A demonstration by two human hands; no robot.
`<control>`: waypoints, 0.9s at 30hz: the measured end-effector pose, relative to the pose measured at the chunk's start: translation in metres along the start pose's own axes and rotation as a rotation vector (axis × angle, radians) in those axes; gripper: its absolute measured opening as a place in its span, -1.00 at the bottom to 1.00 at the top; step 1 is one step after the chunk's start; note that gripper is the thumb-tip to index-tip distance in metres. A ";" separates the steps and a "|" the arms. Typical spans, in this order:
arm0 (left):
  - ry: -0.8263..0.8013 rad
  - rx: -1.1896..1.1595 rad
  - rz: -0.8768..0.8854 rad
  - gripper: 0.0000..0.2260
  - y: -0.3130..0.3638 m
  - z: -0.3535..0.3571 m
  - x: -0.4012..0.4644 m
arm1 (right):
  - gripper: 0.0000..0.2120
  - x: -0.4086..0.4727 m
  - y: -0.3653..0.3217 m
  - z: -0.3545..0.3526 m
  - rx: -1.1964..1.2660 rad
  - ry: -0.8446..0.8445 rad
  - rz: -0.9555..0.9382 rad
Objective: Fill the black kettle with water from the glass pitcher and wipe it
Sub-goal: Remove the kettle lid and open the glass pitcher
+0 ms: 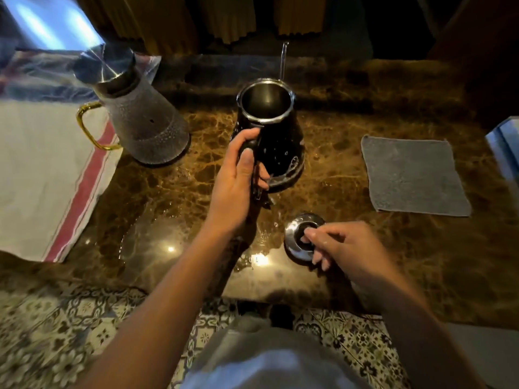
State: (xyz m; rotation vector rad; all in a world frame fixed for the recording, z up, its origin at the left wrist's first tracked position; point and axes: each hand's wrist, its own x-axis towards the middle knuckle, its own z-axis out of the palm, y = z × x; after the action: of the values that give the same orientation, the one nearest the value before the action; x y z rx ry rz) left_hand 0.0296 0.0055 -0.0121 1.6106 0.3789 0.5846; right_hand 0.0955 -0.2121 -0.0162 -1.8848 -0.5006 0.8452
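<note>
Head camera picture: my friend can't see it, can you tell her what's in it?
A left hand holds the open black kettle by its handle on a brown marble counter while the right hand pinches its lid. A glass pitcher and grey cloth sit nearby.

Both forearms [157, 299] are bare, without sleeves, above a pale grey-white garment [269, 357].

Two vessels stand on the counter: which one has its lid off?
The black kettle, gripped at its handle by the left hand; its mouth is open. The glass pitcher still wears its lid. The right hand pinches the kettle lid.
</note>
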 end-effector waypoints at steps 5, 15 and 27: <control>0.034 0.004 -0.013 -0.73 0.000 0.005 -0.001 | -0.70 0.001 0.016 -0.005 0.002 0.002 0.075; 0.085 0.107 -0.029 -0.70 0.007 0.004 -0.007 | -0.80 0.003 0.018 -0.012 -0.050 0.002 0.141; 0.239 0.733 0.159 -0.64 0.061 -0.067 -0.029 | -0.76 0.025 -0.076 -0.023 -0.278 0.335 -0.372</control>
State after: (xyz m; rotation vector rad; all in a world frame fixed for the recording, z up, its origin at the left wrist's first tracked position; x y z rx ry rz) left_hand -0.0382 0.0361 0.0469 2.2928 0.7029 0.8201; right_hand 0.1305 -0.1762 0.0505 -2.0440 -0.7551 0.2162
